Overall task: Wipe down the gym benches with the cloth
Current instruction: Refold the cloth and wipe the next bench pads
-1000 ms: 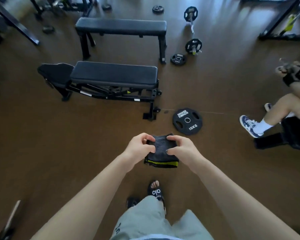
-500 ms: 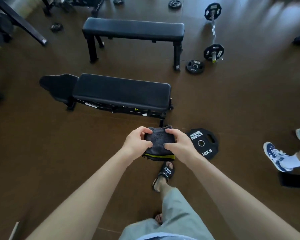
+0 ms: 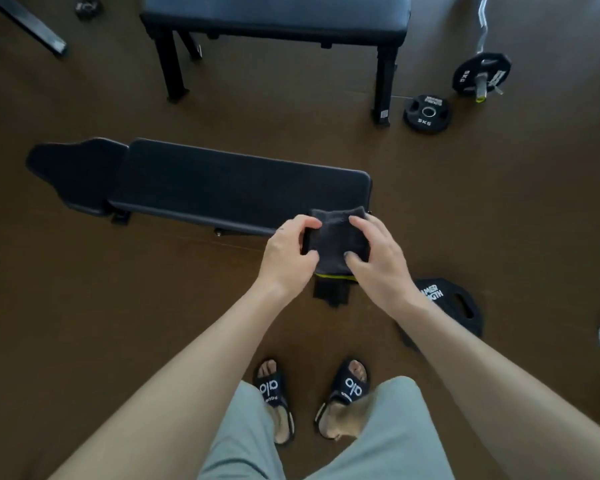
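Between the two hands, held up in the air just above the near right corner of the closer bench [image 3: 222, 188], was the folded dark cloth [image 3: 336, 242]. The left hand [image 3: 284, 258] gripped its left edge, thumb on the near side and fingers [image 3: 302, 221] curled over the top. The right hand [image 3: 378, 261] pinched its right edge, with the thumb pressed on the cloth's face and the fingers bent round the side. A yellow-green trim showed along the cloth's lower fold.

This bench's padded worktop ran long from left to right, its narrower dark seat pad at the far left end. The cloth sat at the right end of that axis, so the pad stretched away to the left of both hands. The left hand was slightly nearer the unwiped length. A wipe would likely have to drop onto the right end and travel leftward along the pad.

Beyond it stood a second bench [image 3: 274, 15], parallel and well apart, not yet reached. A weight plate [image 3: 454, 306] lay on the floor just right of the hands.
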